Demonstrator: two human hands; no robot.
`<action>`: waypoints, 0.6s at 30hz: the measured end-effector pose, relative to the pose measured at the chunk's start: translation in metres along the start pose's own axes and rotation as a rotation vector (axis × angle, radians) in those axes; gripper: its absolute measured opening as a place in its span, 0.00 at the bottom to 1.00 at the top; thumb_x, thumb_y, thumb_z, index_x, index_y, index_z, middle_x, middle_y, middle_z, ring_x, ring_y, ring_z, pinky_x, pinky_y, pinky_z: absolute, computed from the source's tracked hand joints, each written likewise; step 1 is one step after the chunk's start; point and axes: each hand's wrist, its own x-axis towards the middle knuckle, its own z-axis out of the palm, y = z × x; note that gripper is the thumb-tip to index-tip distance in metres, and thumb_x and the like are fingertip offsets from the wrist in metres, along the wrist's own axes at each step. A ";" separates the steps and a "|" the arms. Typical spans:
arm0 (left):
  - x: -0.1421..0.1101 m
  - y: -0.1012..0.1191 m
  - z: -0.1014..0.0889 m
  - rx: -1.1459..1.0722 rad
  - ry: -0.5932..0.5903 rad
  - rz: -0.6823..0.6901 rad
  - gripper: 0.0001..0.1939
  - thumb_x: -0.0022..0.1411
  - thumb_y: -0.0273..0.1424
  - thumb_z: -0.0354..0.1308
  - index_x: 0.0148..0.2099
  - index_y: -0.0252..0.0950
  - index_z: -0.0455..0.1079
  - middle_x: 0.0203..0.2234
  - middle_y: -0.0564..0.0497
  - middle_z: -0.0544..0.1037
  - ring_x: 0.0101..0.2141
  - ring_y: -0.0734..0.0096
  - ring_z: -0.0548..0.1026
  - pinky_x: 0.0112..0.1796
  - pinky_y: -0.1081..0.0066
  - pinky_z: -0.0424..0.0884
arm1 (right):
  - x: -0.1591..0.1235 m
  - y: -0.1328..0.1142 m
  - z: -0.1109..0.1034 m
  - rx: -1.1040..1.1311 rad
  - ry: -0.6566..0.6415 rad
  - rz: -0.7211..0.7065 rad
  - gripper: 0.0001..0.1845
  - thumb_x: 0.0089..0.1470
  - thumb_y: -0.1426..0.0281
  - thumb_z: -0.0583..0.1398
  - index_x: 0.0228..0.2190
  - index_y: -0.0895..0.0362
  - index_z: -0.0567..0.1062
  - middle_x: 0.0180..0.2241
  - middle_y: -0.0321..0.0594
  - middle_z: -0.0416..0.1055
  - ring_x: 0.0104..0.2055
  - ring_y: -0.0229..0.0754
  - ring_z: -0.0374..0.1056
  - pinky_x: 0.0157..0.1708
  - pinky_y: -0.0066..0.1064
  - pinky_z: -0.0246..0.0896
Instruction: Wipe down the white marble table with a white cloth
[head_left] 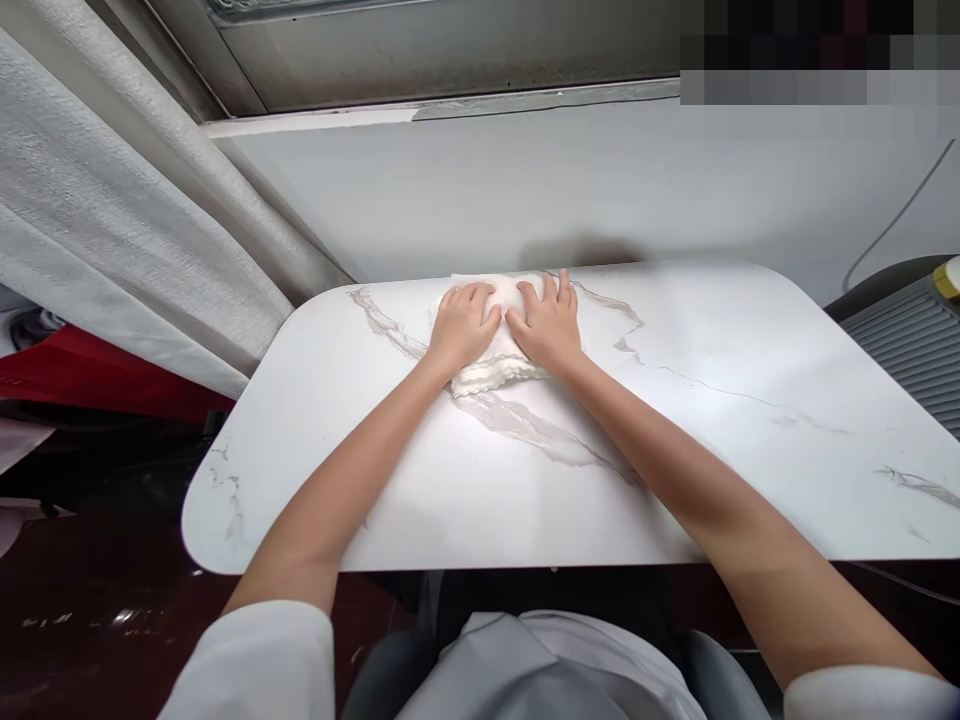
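Note:
A white cloth (495, 370) with a ruffled near edge lies folded or bunched on the white marble-patterned table (420, 480), close to its far edge. On the cloth's left side rests my left hand (463, 325), palm down with the fingers stretched forward. My right hand (549, 322) lies flat on the right side of it, fingers spread. The two thumbs come close together over the middle. Much of the cloth is hidden beneath both hands.
Behind the table stands a pale wall (450, 200) under a window frame (450, 55). A light grey curtain (150, 190) hangs at the left, with a red item (112, 375) below it. A grey ribbed object (911, 335) stands beyond the right edge.

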 end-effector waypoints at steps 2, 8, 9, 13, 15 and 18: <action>-0.016 0.005 -0.005 0.012 -0.032 0.011 0.19 0.68 0.32 0.45 0.57 0.34 0.66 0.56 0.45 0.72 0.58 0.60 0.66 0.64 0.59 0.51 | -0.017 -0.002 -0.005 0.007 -0.022 -0.005 0.28 0.62 0.61 0.48 0.59 0.59 0.65 0.69 0.54 0.44 0.71 0.63 0.27 0.65 0.59 0.30; -0.073 0.021 -0.025 0.064 -0.115 0.068 0.22 0.70 0.34 0.41 0.61 0.34 0.63 0.61 0.43 0.67 0.63 0.61 0.61 0.65 0.55 0.49 | -0.079 -0.013 -0.021 0.001 -0.119 -0.039 0.29 0.64 0.60 0.47 0.62 0.58 0.60 0.69 0.54 0.43 0.72 0.60 0.28 0.64 0.66 0.21; -0.083 0.023 -0.028 0.076 -0.125 0.079 0.22 0.70 0.34 0.41 0.61 0.34 0.62 0.62 0.42 0.67 0.64 0.60 0.60 0.65 0.54 0.49 | -0.090 -0.015 -0.024 0.006 -0.137 -0.043 0.29 0.64 0.60 0.46 0.63 0.58 0.60 0.69 0.54 0.43 0.72 0.60 0.29 0.63 0.67 0.21; -0.121 0.031 -0.043 0.111 -0.167 0.107 0.23 0.71 0.36 0.38 0.63 0.35 0.60 0.63 0.42 0.64 0.65 0.60 0.58 0.66 0.52 0.48 | -0.132 -0.023 -0.036 0.031 -0.215 -0.073 0.31 0.64 0.59 0.46 0.64 0.56 0.57 0.70 0.53 0.38 0.72 0.59 0.26 0.63 0.68 0.20; -0.137 0.034 -0.049 0.113 -0.198 0.109 0.24 0.71 0.36 0.37 0.64 0.37 0.60 0.64 0.43 0.63 0.66 0.61 0.57 0.67 0.53 0.47 | -0.152 -0.027 -0.040 0.042 -0.250 -0.091 0.33 0.64 0.57 0.46 0.66 0.55 0.55 0.71 0.51 0.35 0.72 0.57 0.23 0.64 0.67 0.19; -0.160 0.038 -0.059 0.111 -0.228 0.109 0.25 0.70 0.37 0.37 0.65 0.39 0.60 0.65 0.45 0.63 0.67 0.62 0.56 0.67 0.53 0.47 | -0.179 -0.034 -0.047 0.069 -0.308 -0.116 0.34 0.64 0.55 0.45 0.68 0.52 0.51 0.72 0.45 0.31 0.72 0.54 0.18 0.65 0.66 0.18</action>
